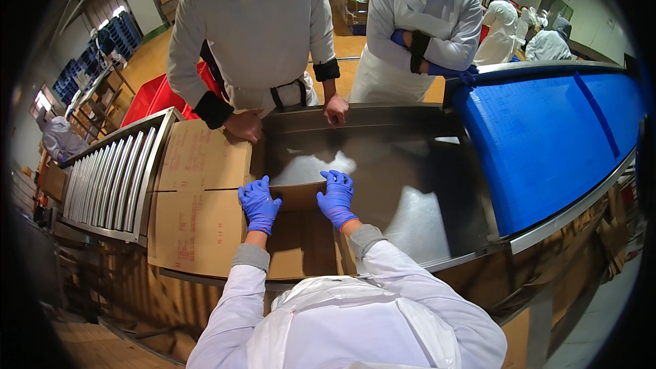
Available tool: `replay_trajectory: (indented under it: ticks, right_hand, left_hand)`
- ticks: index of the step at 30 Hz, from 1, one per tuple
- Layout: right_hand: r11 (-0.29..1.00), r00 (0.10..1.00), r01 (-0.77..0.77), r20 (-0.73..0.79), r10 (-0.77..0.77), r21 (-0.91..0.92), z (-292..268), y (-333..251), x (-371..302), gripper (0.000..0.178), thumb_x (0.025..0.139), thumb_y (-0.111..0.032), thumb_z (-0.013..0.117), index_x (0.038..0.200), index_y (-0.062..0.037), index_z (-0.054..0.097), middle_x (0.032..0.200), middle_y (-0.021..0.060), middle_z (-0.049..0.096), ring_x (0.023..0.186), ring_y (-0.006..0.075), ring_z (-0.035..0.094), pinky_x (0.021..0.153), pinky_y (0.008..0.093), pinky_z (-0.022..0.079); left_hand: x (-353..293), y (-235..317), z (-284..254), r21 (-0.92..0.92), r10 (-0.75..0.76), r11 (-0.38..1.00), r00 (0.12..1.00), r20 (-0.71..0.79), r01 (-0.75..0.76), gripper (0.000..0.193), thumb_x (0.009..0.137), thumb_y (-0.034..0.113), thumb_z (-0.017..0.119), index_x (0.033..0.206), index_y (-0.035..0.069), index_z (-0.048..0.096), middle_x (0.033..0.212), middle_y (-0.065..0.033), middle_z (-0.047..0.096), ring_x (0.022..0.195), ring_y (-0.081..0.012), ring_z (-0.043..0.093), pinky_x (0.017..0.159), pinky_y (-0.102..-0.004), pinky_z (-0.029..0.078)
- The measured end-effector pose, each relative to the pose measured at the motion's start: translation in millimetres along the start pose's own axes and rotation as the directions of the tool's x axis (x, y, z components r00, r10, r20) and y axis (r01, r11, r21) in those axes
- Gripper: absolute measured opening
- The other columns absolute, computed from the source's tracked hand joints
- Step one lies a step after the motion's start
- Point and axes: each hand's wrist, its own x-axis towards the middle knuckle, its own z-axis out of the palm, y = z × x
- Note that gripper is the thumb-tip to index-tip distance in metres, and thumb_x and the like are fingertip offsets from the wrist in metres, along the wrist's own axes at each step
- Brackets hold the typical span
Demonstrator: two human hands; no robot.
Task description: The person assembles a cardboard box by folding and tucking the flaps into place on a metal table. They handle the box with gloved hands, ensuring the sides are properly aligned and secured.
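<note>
An open cardboard box [302, 240] stands in front of me on the metal table, its inside facing up. My left hand [260, 205], in a blue-purple glove, grips the box's left side near the far corner, thumb toward the opening. With a matching glove, my right hand [336, 199] has its fingers bent over the far right corner of the same box. To the left lie cardboard boxes with their tops closed, a nearer one [198, 232] touching the open box and a farther one [199, 157]. The undersides of my fingers are hidden.
Across the metal table [383, 164], a co-worker's bare hand [244, 125] rests on the far closed box; another person stands with folded arms [437, 61]. A roller conveyor [109, 181] adjoins at left, a blue belt [547, 143] at right. Red crates [154, 99] stand behind.
</note>
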Motion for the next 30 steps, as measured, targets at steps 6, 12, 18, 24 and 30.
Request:
replay_trajectory:
  ticks: [6, 12, 18, 24, 30]
  right_hand:
    - [0.913, 0.999, -0.026, -0.023, 0.038, 0.406, -9, 45, 13, 0.065, 0.071, -0.011, 0.073, 0.133, -0.0088, 0.052, 0.133, 0.0182, 0.050, 0.126, 0.0359, 0.049, 0.108, 0.0417, 0.041]
    - [0.825, 0.978, -0.207, 0.112, 0.174, 0.526, -26, 79, 17, 0.066, 0.074, -0.007, 0.075, 0.135, -0.0049, 0.051, 0.134, 0.0151, 0.054, 0.121, 0.0297, 0.055, 0.105, 0.0373, 0.045]
    - [0.902, 0.984, -0.180, 0.078, 0.163, 0.392, -26, 62, 15, 0.068, 0.073, -0.013, 0.078, 0.134, -0.0046, 0.051, 0.131, 0.0176, 0.053, 0.121, 0.0321, 0.053, 0.106, 0.0398, 0.043]
    - [0.946, 0.986, -0.137, -0.049, 0.158, 0.293, -21, 45, 12, 0.066, 0.073, -0.020, 0.077, 0.132, -0.0073, 0.052, 0.129, 0.0193, 0.050, 0.124, 0.0379, 0.047, 0.108, 0.0428, 0.039]
    - [0.981, 0.991, -0.108, -0.063, 0.119, 0.159, -21, 40, 11, 0.065, 0.072, -0.022, 0.077, 0.131, -0.0086, 0.052, 0.130, 0.0197, 0.049, 0.123, 0.0378, 0.047, 0.107, 0.0440, 0.040]
  left_hand:
    - [2, 3, -3, -0.029, 0.003, 1.000, 1.000, 0.003, -0.003, 0.076, 0.072, 0.048, 0.077, 0.136, 0.015, 0.054, 0.114, -0.0055, 0.057, 0.114, -0.0262, 0.049, 0.113, -0.0540, 0.024]
    - [2, 8, -7, -0.023, 0.010, 1.000, 1.000, 0.001, -0.010, 0.074, 0.073, 0.047, 0.076, 0.135, 0.014, 0.054, 0.114, -0.0067, 0.057, 0.114, -0.0265, 0.050, 0.113, -0.0539, 0.024]
    - [1, 4, -5, -0.027, 0.009, 1.000, 1.000, -0.011, -0.009, 0.073, 0.073, 0.046, 0.077, 0.134, 0.014, 0.054, 0.114, -0.0069, 0.057, 0.113, -0.0268, 0.050, 0.114, -0.0522, 0.025]
    - [2, 10, -12, -0.030, -0.012, 0.999, 0.999, 0.051, 0.014, 0.079, 0.067, 0.044, 0.081, 0.135, 0.015, 0.054, 0.121, -0.0075, 0.058, 0.120, -0.0271, 0.050, 0.115, -0.0513, 0.025]
    - [1, 9, -8, -0.055, -0.012, 0.998, 1.000, 0.025, 0.014, 0.078, 0.068, 0.044, 0.081, 0.135, 0.014, 0.054, 0.121, -0.0077, 0.058, 0.121, -0.0267, 0.049, 0.115, -0.0507, 0.024]
